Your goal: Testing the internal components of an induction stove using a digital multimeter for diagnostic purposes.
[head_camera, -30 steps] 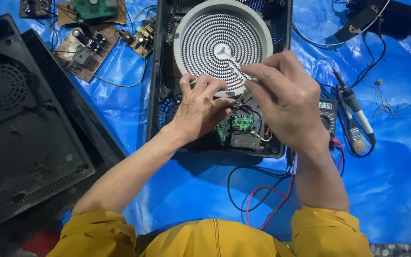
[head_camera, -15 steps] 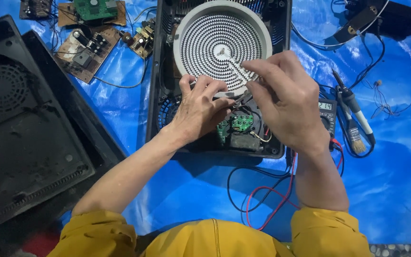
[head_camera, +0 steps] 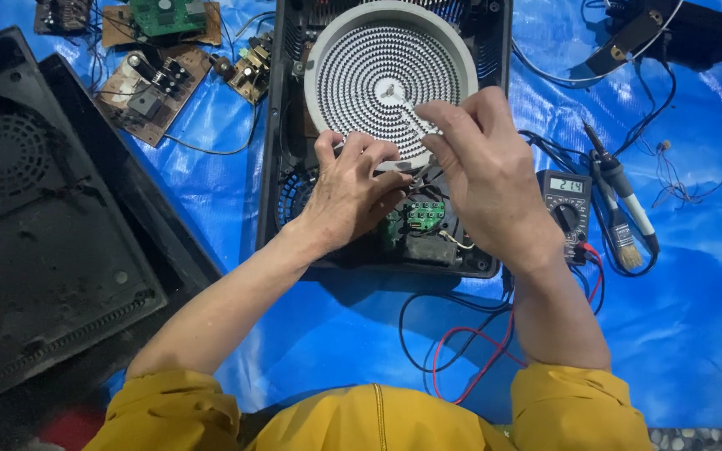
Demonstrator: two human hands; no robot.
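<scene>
Blue tarp (head_camera: 678,334): both hands (head_camera: 353,188) (head_camera: 486,175) pinch wires beside the coil heater (head_camera: 390,79).

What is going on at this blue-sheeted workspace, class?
A person in yellow sleeves works with both hands inside an opened black cooker base on a blue tarp. The left hand and right hand meet at the lower edge of the round white heating coil, above a green circuit board. A multimeter, soldering iron and brush lie to the right.

Both hands (head_camera: 428,179) hide whatever their fingertips pinch.
</scene>
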